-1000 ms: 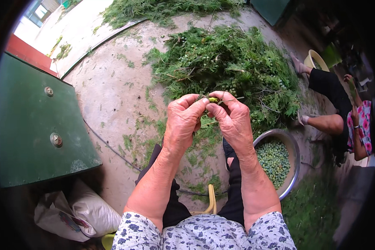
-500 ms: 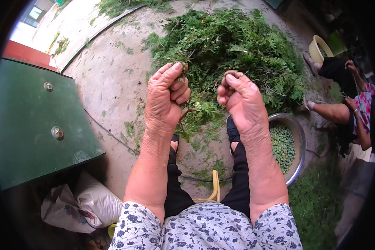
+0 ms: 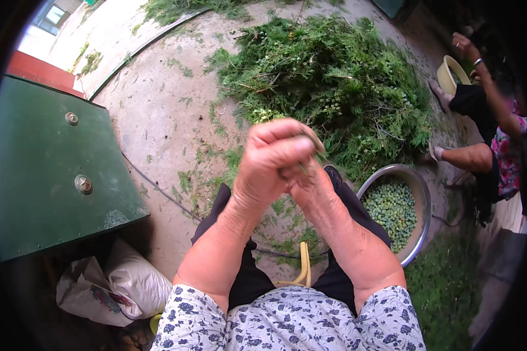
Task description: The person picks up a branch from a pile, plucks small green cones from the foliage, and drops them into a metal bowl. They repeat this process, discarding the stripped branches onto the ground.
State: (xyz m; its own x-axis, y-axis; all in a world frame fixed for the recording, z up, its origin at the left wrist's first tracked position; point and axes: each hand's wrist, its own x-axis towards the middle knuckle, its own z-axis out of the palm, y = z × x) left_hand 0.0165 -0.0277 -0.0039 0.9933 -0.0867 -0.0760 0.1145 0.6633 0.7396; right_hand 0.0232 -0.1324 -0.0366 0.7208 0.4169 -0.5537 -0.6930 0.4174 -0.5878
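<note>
My left hand [image 3: 275,155] is closed, blurred by motion, with a small green sprig showing at its fingers. Right beneath it, my right hand [image 3: 311,186] crosses at the wrist area, and its fingers are mostly hidden behind the left. Both are held over the ground in front of a big heap of cut evergreen branches [image 3: 334,88]. Beside my right knee stands a wide metal basin [image 3: 427,219], filled with small round green cones [image 3: 390,213].
A green metal box [image 3: 41,169] with two round knobs stands at left, above white sacks [image 3: 136,281]. At right another person's arm [image 3: 499,96] is raised near a yellow basin [image 3: 445,73]. A dark cable [image 3: 158,188] crosses the concrete. Cut greenery [image 3: 442,286] lies below the metal basin.
My hands were apart in front of the heap; they have come together, the left moving right and both lower. My knees have spread. The other person's arm has risen.
</note>
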